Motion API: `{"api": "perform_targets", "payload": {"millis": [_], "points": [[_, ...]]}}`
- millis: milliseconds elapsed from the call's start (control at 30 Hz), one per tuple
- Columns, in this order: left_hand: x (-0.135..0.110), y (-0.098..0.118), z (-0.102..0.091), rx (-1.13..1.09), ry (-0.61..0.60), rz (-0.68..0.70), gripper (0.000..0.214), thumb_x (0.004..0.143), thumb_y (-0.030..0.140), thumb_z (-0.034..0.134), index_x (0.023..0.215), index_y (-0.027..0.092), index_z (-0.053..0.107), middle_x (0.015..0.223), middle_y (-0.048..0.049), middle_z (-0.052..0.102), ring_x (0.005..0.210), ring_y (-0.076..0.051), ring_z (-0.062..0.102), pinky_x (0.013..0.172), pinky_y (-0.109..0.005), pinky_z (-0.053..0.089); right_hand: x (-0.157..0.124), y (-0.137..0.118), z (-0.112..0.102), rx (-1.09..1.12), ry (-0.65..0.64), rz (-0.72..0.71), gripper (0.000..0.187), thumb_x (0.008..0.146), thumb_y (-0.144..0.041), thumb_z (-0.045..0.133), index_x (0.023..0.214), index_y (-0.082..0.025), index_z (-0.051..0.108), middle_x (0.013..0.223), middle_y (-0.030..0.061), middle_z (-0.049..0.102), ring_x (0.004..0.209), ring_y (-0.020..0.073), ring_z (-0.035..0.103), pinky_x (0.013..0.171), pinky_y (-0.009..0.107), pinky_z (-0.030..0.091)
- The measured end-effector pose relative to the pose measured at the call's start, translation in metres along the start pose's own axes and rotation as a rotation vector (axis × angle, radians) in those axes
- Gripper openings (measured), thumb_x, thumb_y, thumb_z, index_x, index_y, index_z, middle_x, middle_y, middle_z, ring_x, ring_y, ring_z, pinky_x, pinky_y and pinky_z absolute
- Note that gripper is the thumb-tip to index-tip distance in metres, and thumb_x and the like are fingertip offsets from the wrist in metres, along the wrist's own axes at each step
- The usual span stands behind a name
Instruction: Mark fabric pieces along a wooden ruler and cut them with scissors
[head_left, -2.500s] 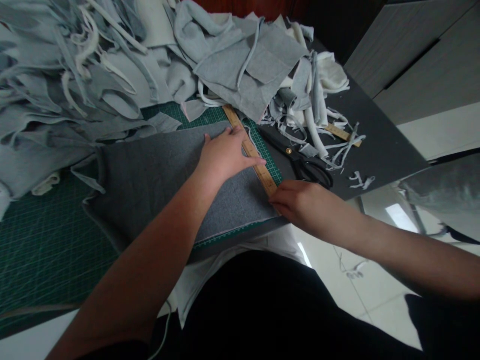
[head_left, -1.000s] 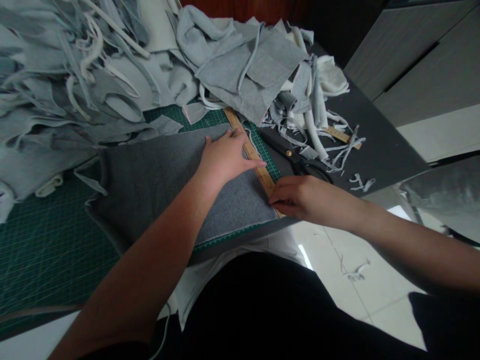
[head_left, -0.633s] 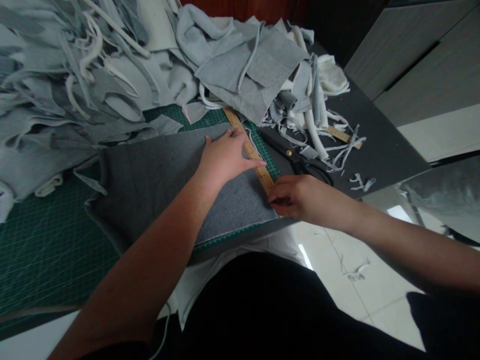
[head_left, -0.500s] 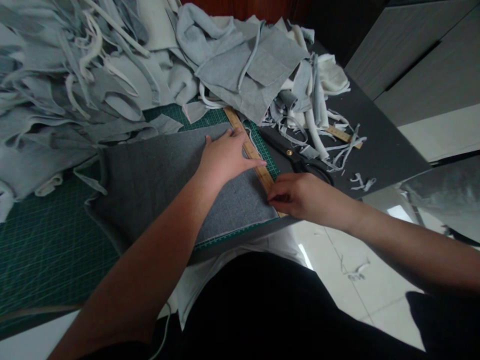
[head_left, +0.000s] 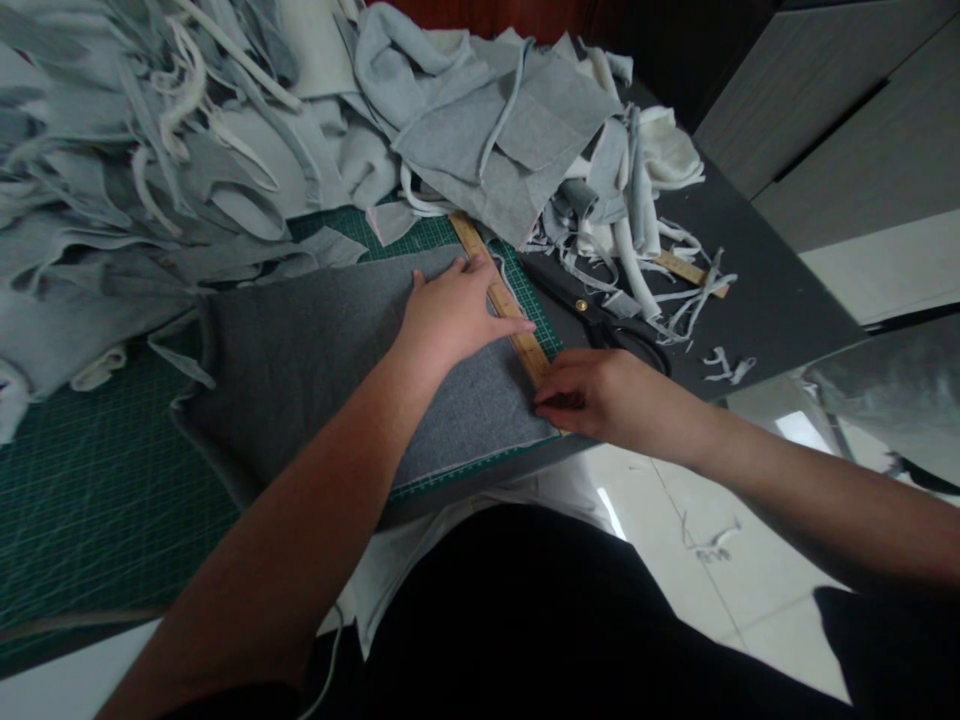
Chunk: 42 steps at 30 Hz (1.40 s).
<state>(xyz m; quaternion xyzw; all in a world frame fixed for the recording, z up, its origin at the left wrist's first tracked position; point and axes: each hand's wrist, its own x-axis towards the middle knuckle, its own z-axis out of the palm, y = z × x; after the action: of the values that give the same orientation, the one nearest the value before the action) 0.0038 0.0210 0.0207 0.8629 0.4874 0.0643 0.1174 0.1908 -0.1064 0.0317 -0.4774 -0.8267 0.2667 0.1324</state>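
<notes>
A dark grey piece of fabric (head_left: 322, 330) lies on a green cutting mat (head_left: 90, 500). Along its right edge runs a wooden ruler (head_left: 531, 352). My left hand (head_left: 451, 308) is spread flat, pressing on the fabric, with its fingertips and thumb across the ruler. At the ruler's near end, my right hand (head_left: 600, 390) has its fingers curled and the thumb and fingertips brought together over the fabric's corner. Whether anything small is pinched there is hidden. Just beyond the right hand lie black scissors (head_left: 589, 310), their handles close to its knuckles.
Heaped grey and white fabric pieces (head_left: 480, 120) cover the back and left of the table. Narrow offcuts and a second wooden strip (head_left: 686, 270) lie at the right on the dark tabletop (head_left: 780, 300). Scraps (head_left: 712, 545) are on the tiled floor.
</notes>
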Motion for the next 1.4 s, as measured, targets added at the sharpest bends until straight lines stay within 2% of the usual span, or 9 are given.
{"api": "perform_targets", "payload": {"millis": [333,600,733,900,1167,1400], "points": [[0.000,0.000,-0.001,-0.010,0.002,0.014,0.090,0.082,0.074,0.070,0.153,0.023,0.049,0.162,-0.0178,0.048,0.148,-0.042,0.045,0.124,-0.066,0.027,0.002,0.004,-0.005,0.010,-0.014,-0.072,0.009,0.091,-0.014,0.072,0.092,-0.017,0.080,0.091,0.0048,0.072,0.079,0.0158,0.069,0.072,0.027,0.051],[0.001,0.000,0.001,-0.017,0.017,0.028,0.089,0.083,0.074,0.070,0.152,0.022,0.050,0.161,-0.0179,0.049,0.148,-0.042,0.045,0.123,-0.068,0.025,0.005,0.002,-0.005,0.042,0.027,-0.029,0.012,0.090,-0.011,0.072,0.091,-0.019,0.081,0.089,0.0035,0.073,0.078,0.0152,0.070,0.071,0.027,0.051],[0.000,0.000,0.000,-0.005,0.009,0.023,0.088,0.083,0.073,0.069,0.153,0.025,0.048,0.161,-0.0154,0.049,0.151,-0.039,0.042,0.124,-0.065,0.026,0.006,0.003,-0.003,0.039,0.052,-0.027,0.011,0.089,-0.011,0.073,0.091,-0.018,0.081,0.089,0.0043,0.073,0.079,0.0156,0.070,0.073,0.027,0.052],[-0.001,0.000,-0.001,-0.007,0.011,0.029,0.087,0.083,0.073,0.069,0.153,0.026,0.049,0.163,-0.0148,0.047,0.149,-0.040,0.043,0.123,-0.067,0.026,0.006,0.003,-0.002,0.005,0.065,-0.039,0.010,0.091,-0.012,0.072,0.094,-0.017,0.081,0.091,0.0057,0.072,0.080,0.0162,0.069,0.073,0.028,0.052],[-0.001,0.000,-0.001,-0.004,-0.004,0.030,0.085,0.084,0.074,0.068,0.151,0.027,0.050,0.165,-0.0134,0.045,0.151,-0.039,0.041,0.124,-0.065,0.026,-0.006,-0.003,0.001,-0.011,0.019,-0.036,0.011,0.092,-0.012,0.070,0.092,-0.017,0.080,0.093,0.0067,0.071,0.083,0.0174,0.070,0.076,0.028,0.053],[-0.001,-0.001,0.000,-0.032,0.003,0.023,0.086,0.084,0.073,0.069,0.152,0.025,0.049,0.162,-0.0161,0.048,0.151,-0.039,0.040,0.125,-0.067,0.024,-0.018,-0.004,0.006,0.004,0.054,-0.083,0.013,0.094,-0.013,0.068,0.095,-0.016,0.080,0.094,0.0079,0.072,0.084,0.0184,0.071,0.077,0.030,0.055]]}}
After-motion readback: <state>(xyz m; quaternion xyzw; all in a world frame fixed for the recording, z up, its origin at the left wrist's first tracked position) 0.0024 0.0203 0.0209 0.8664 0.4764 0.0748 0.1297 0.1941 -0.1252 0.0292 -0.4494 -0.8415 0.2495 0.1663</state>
